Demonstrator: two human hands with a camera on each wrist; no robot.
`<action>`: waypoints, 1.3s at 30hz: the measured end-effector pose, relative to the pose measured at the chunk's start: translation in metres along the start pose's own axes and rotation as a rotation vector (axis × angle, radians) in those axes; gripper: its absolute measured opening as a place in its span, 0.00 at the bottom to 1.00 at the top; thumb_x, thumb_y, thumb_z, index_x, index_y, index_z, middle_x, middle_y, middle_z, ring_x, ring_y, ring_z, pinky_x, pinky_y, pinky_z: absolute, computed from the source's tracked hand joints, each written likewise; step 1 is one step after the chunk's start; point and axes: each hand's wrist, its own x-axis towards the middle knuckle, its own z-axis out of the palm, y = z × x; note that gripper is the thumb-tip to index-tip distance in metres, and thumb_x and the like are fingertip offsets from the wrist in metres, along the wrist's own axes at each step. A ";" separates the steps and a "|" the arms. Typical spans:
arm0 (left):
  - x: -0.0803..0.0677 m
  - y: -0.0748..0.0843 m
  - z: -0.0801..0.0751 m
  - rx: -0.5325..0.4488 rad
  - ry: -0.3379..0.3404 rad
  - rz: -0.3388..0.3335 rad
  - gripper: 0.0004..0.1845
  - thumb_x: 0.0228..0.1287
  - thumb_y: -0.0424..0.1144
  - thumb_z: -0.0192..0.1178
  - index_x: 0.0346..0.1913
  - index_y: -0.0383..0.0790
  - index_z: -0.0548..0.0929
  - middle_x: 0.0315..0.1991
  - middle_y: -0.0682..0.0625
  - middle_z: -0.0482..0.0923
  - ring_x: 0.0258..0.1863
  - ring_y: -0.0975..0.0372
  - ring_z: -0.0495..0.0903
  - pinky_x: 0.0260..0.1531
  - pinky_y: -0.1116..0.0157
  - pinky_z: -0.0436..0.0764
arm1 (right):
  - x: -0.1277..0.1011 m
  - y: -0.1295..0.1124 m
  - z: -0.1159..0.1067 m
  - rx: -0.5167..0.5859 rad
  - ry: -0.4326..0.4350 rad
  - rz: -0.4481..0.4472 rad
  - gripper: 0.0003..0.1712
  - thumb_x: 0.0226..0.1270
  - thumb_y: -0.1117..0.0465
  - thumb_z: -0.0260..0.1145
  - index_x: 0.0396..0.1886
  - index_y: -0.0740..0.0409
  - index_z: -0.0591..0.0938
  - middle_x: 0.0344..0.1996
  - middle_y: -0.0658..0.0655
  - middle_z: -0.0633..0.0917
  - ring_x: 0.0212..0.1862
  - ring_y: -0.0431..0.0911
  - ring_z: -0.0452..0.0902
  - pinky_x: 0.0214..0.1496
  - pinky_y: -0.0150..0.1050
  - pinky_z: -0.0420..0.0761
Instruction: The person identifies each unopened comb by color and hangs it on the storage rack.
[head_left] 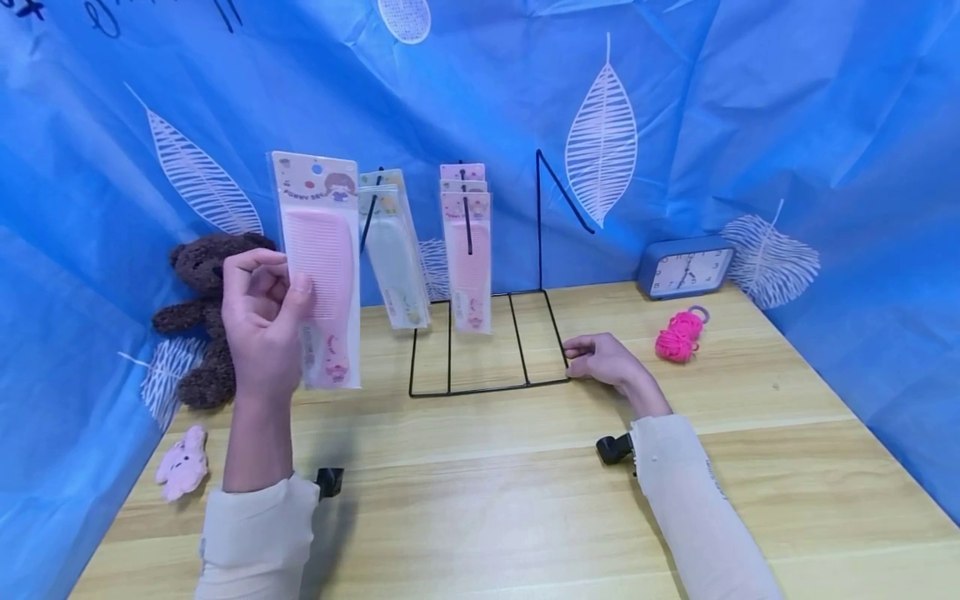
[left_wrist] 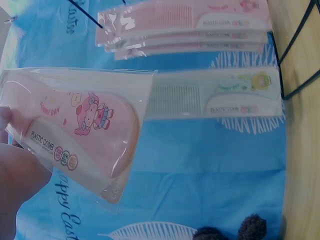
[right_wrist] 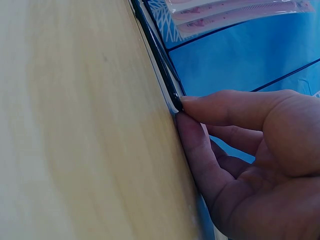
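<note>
My left hand point(head_left: 262, 321) pinches a packaged pink comb point(head_left: 333, 275) by its side, thumb in front, holding it upright above the table. In the left wrist view, the same comb's package point(left_wrist: 95, 120) shows a printed girl figure and the words "plastic comb". A black wire rack point(head_left: 539, 225) stands behind, with pale green packaged combs point(head_left: 397, 258) on its left hook and several pink packaged combs point(head_left: 477, 283) on the middle one. At the front right corner of the rack's base, my right hand point(head_left: 603, 362) pinches the wire between thumb and finger.
A brown teddy bear point(head_left: 206, 321) leans at the table's left edge, with a small pink plush point(head_left: 183, 462) nearer me. Toward the back right are a blue clock point(head_left: 686, 268) and a bright pink yarn bundle point(head_left: 678, 337). Blue cloth point(head_left: 480, 75) hangs behind the wooden table point(head_left: 480, 500).
</note>
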 end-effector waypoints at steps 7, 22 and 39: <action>-0.004 -0.003 0.011 0.042 -0.191 0.099 0.11 0.66 0.21 0.61 0.50 0.24 0.77 0.36 0.44 0.81 0.30 0.60 0.77 0.29 0.70 0.77 | 0.001 0.003 0.000 0.003 -0.004 0.002 0.38 0.58 0.74 0.70 0.69 0.73 0.70 0.60 0.69 0.76 0.56 0.56 0.75 0.63 0.45 0.76; -0.008 -0.007 0.015 0.367 -0.371 0.105 0.14 0.63 0.19 0.64 0.51 0.27 0.84 0.35 0.40 0.83 0.27 0.62 0.77 0.28 0.73 0.76 | 0.000 0.002 0.000 0.023 0.000 0.006 0.37 0.58 0.74 0.69 0.69 0.73 0.70 0.59 0.69 0.76 0.55 0.54 0.76 0.60 0.41 0.78; -0.007 -0.017 0.015 0.575 -0.459 0.003 0.12 0.66 0.27 0.67 0.52 0.32 0.86 0.36 0.45 0.85 0.28 0.62 0.77 0.27 0.72 0.74 | 0.001 0.001 -0.001 0.029 -0.007 0.009 0.38 0.59 0.74 0.69 0.70 0.73 0.69 0.60 0.70 0.76 0.56 0.55 0.75 0.59 0.41 0.79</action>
